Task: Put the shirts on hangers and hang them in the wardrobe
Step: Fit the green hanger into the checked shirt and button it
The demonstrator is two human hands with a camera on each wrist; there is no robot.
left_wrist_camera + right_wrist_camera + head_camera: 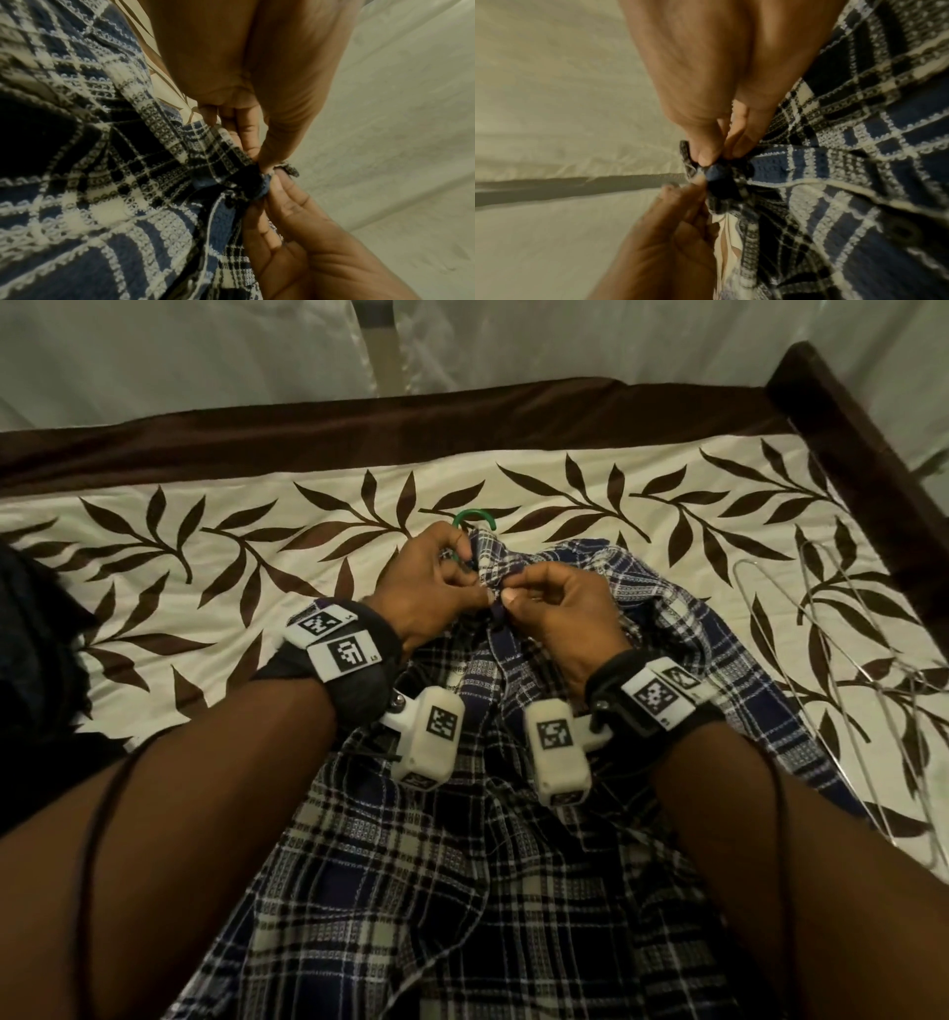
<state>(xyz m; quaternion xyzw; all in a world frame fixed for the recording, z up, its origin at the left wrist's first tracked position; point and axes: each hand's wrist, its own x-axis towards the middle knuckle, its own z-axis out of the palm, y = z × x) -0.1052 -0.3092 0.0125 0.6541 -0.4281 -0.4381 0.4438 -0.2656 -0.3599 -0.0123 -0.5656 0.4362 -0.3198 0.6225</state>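
Plaid shirt point(462, 839) is lying mid-frame on the bed point(205, 546), green hanger point(475, 516) poking out up top. Left hand point(431, 588) and right hand point(554, 608) are pinching the collar together, probably buttoning it. Both wrist views are showing fingertips point(267, 162) clamping fabric dead center.

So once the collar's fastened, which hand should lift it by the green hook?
Left, probably. The left hand pinches the plaid shirt collar right beside the green hanger hook; the right hand pinches the collar farther from it.
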